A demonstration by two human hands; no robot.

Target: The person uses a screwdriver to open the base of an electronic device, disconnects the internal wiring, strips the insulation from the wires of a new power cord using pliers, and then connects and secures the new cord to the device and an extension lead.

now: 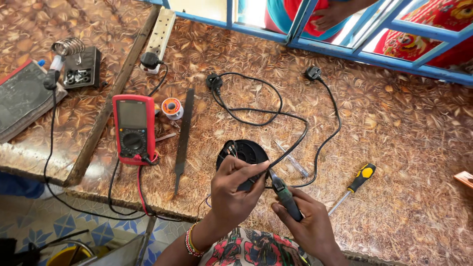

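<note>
From the head camera, the left hand point(235, 189) gripped the near rim of a round black plastic base point(242, 156) resting on the patterned table point(394, 148), fingers curled over its edge. The right hand point(308, 224) was closed around the dark handle of a soldering iron point(285, 193), its tip pointing at the base just beside the left fingertips. A black cable point(295, 143) ran from the base away from both hands to plugs near the blue window frame point(345, 51).

The base looked light and stiff, probably brittle plastic, best held by its rim, clear of the wiring inside.

Right of the right hand lay a yellow-handled screwdriver point(355, 183). Left of the left hand lay a flat file point(183, 135), a solder spool point(172, 108) and a red multimeter point(133, 129).
</note>
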